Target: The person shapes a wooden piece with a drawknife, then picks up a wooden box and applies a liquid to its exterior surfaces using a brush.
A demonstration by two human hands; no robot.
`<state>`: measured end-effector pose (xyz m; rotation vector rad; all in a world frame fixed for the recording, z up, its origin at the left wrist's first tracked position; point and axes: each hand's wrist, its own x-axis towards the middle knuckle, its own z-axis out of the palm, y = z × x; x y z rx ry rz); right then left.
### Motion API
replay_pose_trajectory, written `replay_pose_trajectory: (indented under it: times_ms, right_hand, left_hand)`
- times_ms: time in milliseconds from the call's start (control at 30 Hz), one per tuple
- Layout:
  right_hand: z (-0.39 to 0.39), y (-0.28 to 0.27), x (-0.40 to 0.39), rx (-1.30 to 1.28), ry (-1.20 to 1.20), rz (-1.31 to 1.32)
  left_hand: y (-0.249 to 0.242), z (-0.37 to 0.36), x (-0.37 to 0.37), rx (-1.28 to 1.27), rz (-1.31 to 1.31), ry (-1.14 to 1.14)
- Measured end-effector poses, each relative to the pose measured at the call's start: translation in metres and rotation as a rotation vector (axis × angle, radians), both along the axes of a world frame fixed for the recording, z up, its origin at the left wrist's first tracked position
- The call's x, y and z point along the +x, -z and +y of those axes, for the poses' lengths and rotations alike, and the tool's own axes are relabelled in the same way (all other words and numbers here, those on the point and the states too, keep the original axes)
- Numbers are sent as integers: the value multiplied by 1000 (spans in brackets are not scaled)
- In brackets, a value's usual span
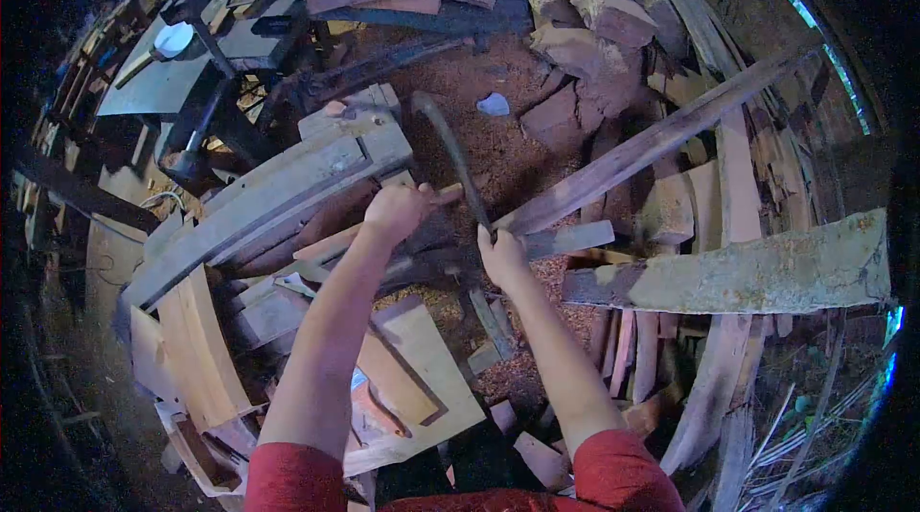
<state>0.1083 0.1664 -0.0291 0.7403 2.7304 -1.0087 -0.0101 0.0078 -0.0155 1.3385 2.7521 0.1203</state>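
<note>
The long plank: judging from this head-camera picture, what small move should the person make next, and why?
Probably bring the blade down onto the long plank. The left hand has it raised by its wooden handle, while the right hand steadies the plank's near end.

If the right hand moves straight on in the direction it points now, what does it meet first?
The right hand points up and away, at the near end of the long plank that slants to the upper right. It seems to touch or grip that end already; depth is unclear, so this is a judgement.

Both bare arms reach forward, the left hand [396, 210] fisted shut, the right hand [502, 258] curled closed beside it.
</note>
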Motion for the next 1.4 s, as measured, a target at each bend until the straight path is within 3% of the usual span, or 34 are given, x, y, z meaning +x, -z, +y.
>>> replay_pose_trajectory:
  times_ms: [67, 200, 300, 333, 400, 500, 633, 700, 833, 1033, 1133, 1400]
  right_hand:
    - [-2, -10, -5, 17, -21, -11]
    - [5, 3, 0, -82, -20, -10]
    - [12, 77, 1, -274, 98, 93]
    - [8, 55, 4, -277, 103, 90]
    - [5, 12, 4, -575, 158, -96]
    - [9, 11, 3, -595, 134, -148]
    - [5, 15, 4, -417, 104, -92]
    - [3, 2, 6, -184, -10, 30]
    - [-11, -25, 7, -95, -54, -16]
    - [-17, -3, 8, -111, -13, 81]
    - [-18, 8, 7, -227, 52, -10]
    - [-13, 18, 5, -234, 27, 3]
  left_hand:
    - [-17, 5, 9, -36, -69, -150]
    - [-13, 7, 10, -107, -71, -157]
    - [-13, 8, 10, -118, -41, -135]
    - [-13, 9, 10, -122, -43, -130]
    - [-14, 8, 9, -146, -64, -150]
    - [-1, 5, 7, -52, 22, -121]
    - [1, 2, 5, -25, 14, -95]
    - [-7, 0, 11, -94, -48, -126]
    - [-9, -12, 15, -58, -7, -154]
    - [4, -17, 11, -18, 70, -108]
    - [-1, -16, 11, -70, 88, -78]
    - [5, -16, 8, -53, 82, -87]
